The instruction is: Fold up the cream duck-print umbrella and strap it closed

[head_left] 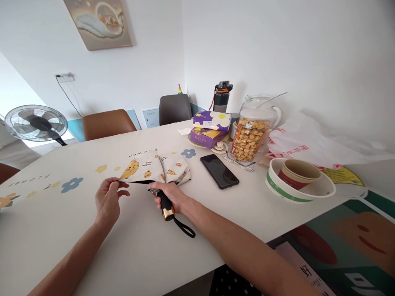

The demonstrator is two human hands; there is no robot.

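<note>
Two hands (108, 201), one umbrella (149, 167), one phone (219, 171), one bottle (221, 100), one fan (40, 123).

- Cannot fully see the black, gold-ended umbrella handle (167, 205), partly under the right hand (172, 195).
- Cannot read small print on the white, duck-patterned umbrella fabric (145, 166).
- Cannot see whole the beige rectangular wall picture (101, 26), cropped by the upper edge.

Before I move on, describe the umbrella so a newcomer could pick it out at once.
Start at the white table, where the left hand pinches the fabric edge of the umbrella. The right hand grips its black, gold-trimmed handle. Unlike the plain black phone beside it, its pale fabric carries yellow cartoon prints.
</note>
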